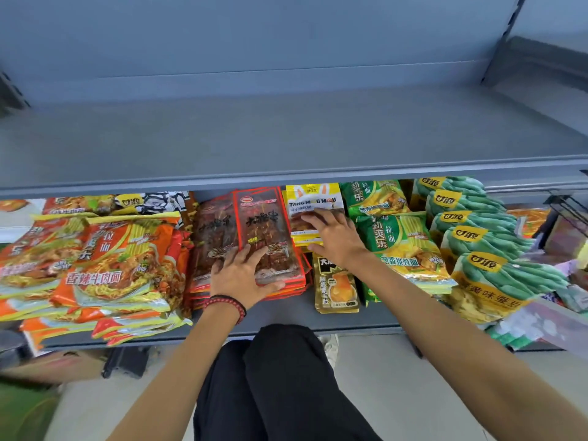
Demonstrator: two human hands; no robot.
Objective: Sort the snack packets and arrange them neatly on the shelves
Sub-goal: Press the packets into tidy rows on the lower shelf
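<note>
L hand [243,275] fingers straight, pressing red packet stack [267,224], frame ctr. R hand [334,237] flat on yellow packets [313,198] just right. Mostly grouped by kind. Orange noodle packs [121,259] at lower left look sloppy, and gold packet [337,284] looks stray.

Grey-blue metal shelving [286,144] above a pale floor [381,370].

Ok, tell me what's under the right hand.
A stack of yellow Tang Mou Mou packets, the right hand resting flat on top. The hand covers the top packet's lower half; the stack's count is hidden.
</note>
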